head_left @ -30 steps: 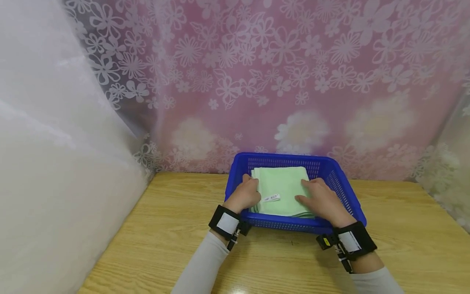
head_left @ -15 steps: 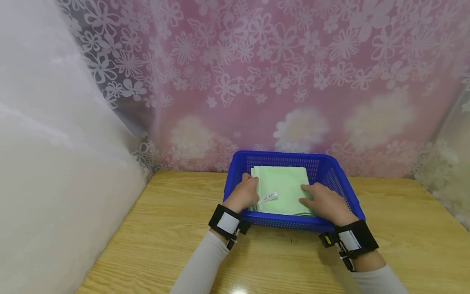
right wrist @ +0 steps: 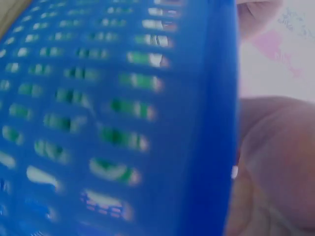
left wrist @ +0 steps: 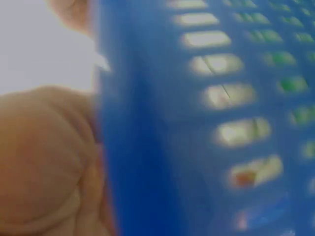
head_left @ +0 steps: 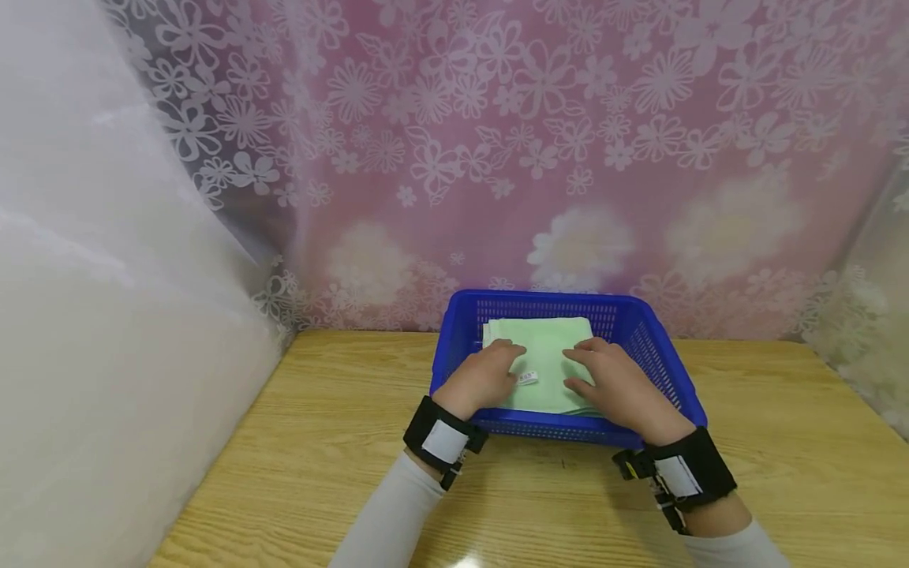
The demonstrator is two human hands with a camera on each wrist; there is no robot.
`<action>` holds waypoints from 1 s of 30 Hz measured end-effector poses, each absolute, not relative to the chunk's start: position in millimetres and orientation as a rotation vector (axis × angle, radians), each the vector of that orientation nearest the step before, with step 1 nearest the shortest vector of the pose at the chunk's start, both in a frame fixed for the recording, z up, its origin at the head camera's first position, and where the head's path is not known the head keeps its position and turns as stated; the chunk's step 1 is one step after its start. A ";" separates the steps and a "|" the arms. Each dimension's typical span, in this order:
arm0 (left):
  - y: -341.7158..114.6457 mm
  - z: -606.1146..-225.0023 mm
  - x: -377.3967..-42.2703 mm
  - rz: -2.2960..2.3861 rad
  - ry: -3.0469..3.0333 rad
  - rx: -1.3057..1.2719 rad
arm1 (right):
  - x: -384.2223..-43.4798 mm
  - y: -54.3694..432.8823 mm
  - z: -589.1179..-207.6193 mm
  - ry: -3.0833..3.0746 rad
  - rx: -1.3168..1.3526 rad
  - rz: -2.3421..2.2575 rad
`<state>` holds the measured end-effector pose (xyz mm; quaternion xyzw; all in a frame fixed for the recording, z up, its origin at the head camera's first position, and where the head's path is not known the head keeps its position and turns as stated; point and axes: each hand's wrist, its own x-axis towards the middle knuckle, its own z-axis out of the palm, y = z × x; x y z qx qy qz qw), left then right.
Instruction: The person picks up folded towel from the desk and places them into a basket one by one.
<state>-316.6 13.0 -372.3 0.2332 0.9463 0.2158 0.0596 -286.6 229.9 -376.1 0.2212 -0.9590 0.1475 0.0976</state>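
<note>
A stack of folded pale green cloths [head_left: 547, 339] lies in a blue plastic basket [head_left: 550, 296], a small white label [head_left: 527, 378] showing on the top one. Over the stack's left side is my left hand [head_left: 479, 379], fingers loosely extended toward the middle. My right hand [head_left: 619, 386] is over the right side, thumb and fingers spread apart. Neither hand grips anything visible; whether the fingertips touch the cloth is unclear. Both wrist views are mostly filled by the basket's slotted wall [left wrist: 147, 147], with part of a palm [right wrist: 283, 147] beyond its rim.
The basket stands on a light wooden table [head_left: 341, 410], near its back edge. Behind it hangs a pink floral curtain [head_left: 454, 221]. A pale sheet [head_left: 128, 315] closes off the left side, and another hangs at the far right.
My left hand has let go of the cloth stack's left edge and moved right over its top. My right hand has shifted slightly left and inward over the cloth. The basket stays in place.
</note>
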 end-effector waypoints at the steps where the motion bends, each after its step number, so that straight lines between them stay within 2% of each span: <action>1: 14.8 -372.4 -315.2 0.623 2.838 0.748 | -286.3 228.7 -377.2 -2.841 0.688 0.431; 8: 24.8 -378.8 -310.0 0.379 2.764 0.858 | -285.3 225.2 -387.4 -2.896 0.778 0.480; 30: 24.0 -388.5 -311.8 0.412 2.685 0.799 | -291.8 228.4 -395.2 -3.004 0.818 0.572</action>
